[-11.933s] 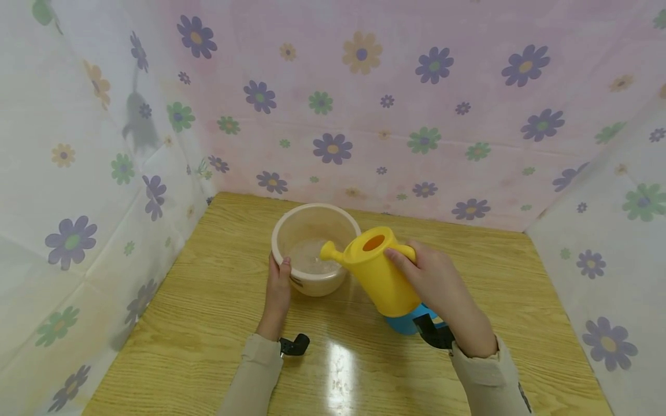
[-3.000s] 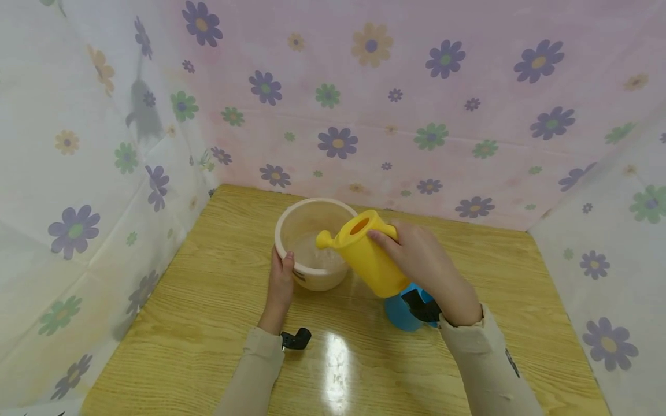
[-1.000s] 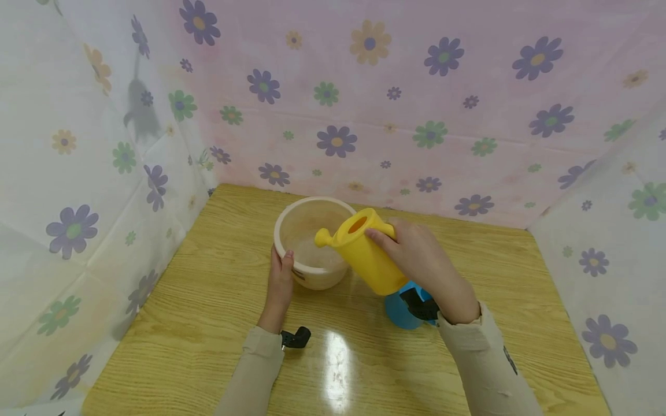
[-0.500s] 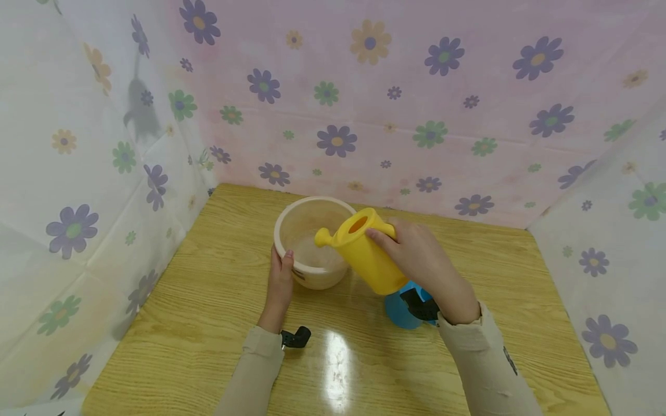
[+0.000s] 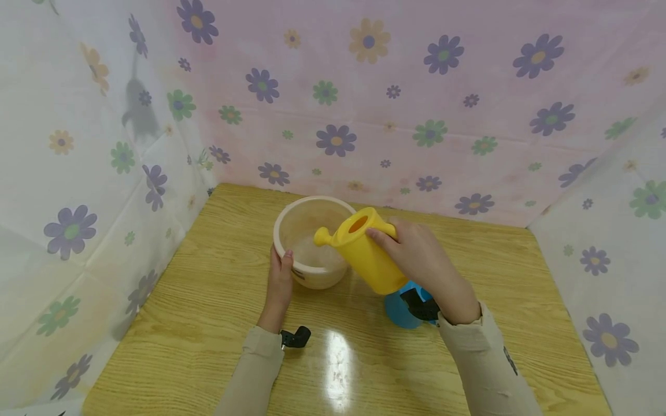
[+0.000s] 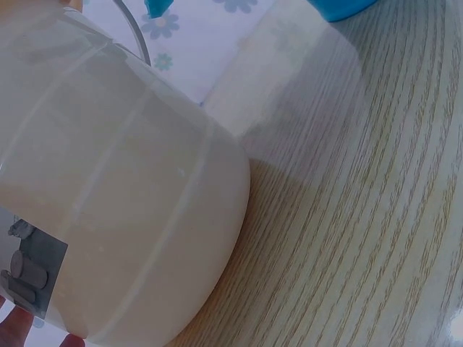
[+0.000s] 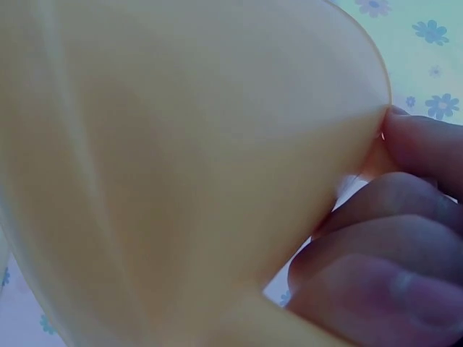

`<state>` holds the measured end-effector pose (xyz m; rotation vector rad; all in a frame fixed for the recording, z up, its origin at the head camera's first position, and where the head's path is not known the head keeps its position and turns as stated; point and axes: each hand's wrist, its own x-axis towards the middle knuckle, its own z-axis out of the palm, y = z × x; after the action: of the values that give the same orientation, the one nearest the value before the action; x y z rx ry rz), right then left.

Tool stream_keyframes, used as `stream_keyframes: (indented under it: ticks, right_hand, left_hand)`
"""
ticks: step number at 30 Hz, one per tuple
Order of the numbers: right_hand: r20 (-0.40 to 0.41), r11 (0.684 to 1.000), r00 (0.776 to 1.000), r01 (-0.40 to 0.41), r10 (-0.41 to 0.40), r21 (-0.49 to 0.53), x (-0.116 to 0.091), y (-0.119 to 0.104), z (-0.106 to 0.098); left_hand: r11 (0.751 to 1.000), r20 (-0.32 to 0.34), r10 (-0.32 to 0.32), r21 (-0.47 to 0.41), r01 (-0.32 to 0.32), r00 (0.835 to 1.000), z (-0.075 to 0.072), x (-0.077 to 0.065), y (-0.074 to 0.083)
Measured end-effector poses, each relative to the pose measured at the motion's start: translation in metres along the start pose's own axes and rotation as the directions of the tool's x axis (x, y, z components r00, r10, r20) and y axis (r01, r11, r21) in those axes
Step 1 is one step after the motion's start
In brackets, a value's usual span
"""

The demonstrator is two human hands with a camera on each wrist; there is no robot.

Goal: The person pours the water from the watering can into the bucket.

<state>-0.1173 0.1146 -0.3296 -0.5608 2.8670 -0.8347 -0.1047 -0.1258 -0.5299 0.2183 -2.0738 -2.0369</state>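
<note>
On the wooden table stands a round cream plastic basin (image 5: 318, 281), a little clear water in its bottom. My left hand (image 5: 280, 283) holds its left side, thumb over the rim and fingers along the outer wall. In the left wrist view the basin's side (image 6: 137, 217) fills much of the picture, with fingertips by its printed label (image 6: 37, 271). My right hand (image 5: 424, 257) grips the handle of a yellow watering can (image 5: 366, 254), tilted so its spout (image 5: 322, 237) sits over the basin's opening. In the right wrist view, curled fingers (image 7: 383, 238) wrap the handle beside the can's body (image 7: 181, 166).
A blue plastic vessel (image 5: 400, 311) stands on the table beneath my right wrist, partly hidden by the wrist and the can. Flowered sheets (image 5: 333, 75) wall in the back and both sides of the table (image 5: 234, 370).
Since the earliest frame the can has shifted slightly left and away from me, showing more of the blue vessel. Drips under the spout then no longer show. Over the last second hardly anything moves.
</note>
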Motion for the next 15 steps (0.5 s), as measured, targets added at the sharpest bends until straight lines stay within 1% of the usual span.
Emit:
stream_keyframes:
  ticks: [5,12,15]
  right_hand:
    - [0.002,1.000,1.000,-0.005,0.005,-0.001,-0.0001,0.0002,0.0002]
    - [0.002,1.000,1.000,-0.007,0.007,0.008,0.0003,0.0012,0.0013]
    - [0.006,1.000,1.000,-0.010,0.010,0.011,0.0000,0.0011,0.0016]
  left_hand:
    - [1.000,-0.001,-0.002,0.001,0.002,1.000,0.0000,0.0001,-0.0004]
    - [1.000,0.004,0.022,-0.017,-0.022,1.000,0.0000,0.0005,-0.0005]
    - [1.000,0.009,0.018,-0.023,-0.018,1.000,-0.0003,0.0009,-0.0005]
